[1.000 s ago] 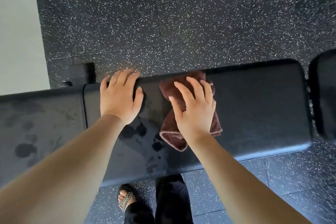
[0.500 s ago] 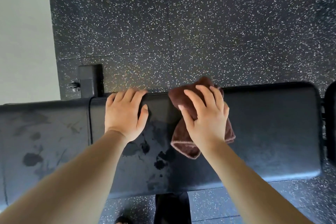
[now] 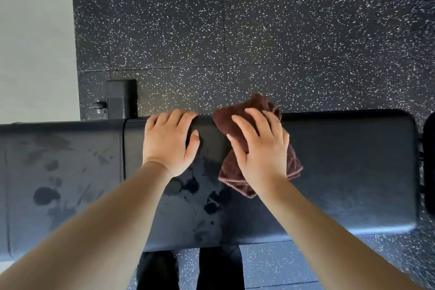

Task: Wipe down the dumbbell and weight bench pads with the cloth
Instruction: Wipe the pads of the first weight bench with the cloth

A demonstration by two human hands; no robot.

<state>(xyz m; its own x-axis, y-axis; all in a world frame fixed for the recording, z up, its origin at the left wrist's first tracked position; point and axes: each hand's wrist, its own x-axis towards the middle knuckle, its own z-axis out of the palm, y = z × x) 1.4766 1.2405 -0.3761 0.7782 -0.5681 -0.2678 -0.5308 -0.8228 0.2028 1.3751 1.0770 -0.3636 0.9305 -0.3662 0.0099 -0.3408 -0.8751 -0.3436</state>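
Cloth point(image 3: 229, 122) lies bunched under right hand point(image 3: 259, 150) on bench pad point(image 3: 341, 160).

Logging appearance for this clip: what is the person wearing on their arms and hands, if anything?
Nothing shows: the left hand and right hand are ungloved, with no rings, watch or wristband in view. The left forearm and right forearm are bare to the frame edge, no sleeves. Dark trousers show below.

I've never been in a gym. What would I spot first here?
The right hand presses a brown cloth flat on the black bench pad, at its far edge. The left hand rests beside it, on the same pad. Dark blotches spot the pad's near side.
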